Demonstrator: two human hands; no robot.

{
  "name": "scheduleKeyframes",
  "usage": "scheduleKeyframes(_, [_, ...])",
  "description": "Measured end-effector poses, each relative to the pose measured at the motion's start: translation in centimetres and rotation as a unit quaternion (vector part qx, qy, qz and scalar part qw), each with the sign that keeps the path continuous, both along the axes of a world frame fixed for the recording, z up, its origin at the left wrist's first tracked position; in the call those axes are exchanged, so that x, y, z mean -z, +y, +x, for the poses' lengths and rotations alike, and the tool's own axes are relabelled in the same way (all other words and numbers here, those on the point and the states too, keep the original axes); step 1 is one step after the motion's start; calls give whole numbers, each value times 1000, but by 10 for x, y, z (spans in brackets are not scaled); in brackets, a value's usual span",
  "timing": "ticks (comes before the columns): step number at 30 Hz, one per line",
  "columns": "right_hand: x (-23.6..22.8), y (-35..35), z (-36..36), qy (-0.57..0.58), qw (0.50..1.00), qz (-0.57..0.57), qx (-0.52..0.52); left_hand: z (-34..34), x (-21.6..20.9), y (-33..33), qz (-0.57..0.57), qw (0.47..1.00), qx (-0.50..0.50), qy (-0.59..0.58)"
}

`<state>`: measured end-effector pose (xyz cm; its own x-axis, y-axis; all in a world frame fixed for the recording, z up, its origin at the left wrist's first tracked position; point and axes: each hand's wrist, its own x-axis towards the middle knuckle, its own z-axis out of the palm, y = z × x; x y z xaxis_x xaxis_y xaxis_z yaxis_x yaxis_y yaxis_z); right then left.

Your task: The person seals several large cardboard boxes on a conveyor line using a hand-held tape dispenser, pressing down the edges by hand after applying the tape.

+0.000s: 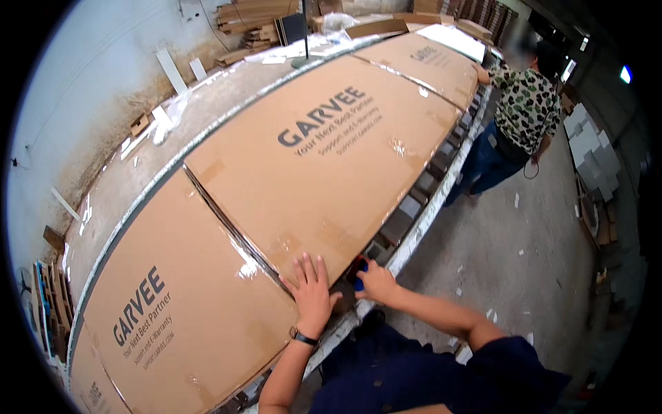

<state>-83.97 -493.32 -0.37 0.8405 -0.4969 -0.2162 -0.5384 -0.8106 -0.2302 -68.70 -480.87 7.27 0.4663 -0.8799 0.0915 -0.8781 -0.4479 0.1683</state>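
Observation:
Large flat brown cardboard cartons lie in a row on a roller conveyor. My left hand [312,293], fingers spread, presses flat on the near corner of the middle carton [324,186], beside the gap to the nearer carton [200,297]. A dark watch band [303,337] circles that wrist. My right hand [378,283] is closed around a small blue object with some red [360,273] at the middle carton's near edge, just above the conveyor's side. Its kind cannot be made out, as my fingers cover most of it.
The conveyor's pale side rail [420,238] runs between me and the cartons. A person in a patterned shirt [527,107] stands at the far right, one hand near the far carton [420,62]. White blocks [592,148] are stacked at right; cardboard [252,24] is piled by the wall.

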Motion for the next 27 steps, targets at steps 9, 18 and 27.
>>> scheduleKeyframes(9, [-97, -56, -94, -51, 974, 141, 172, -1, 36, -133, -74, 997, 38, 9])
scheduleKeyframes(18, [-279, -238, -49, -496, 862, -17, 105, -42, 29, -254, -92, 994, 66, 12])
scheduleKeyframes(27, [-174, -377, 26, -39, 993, 105, -33, -76, 14, -289, -21, 999, -31, -22])
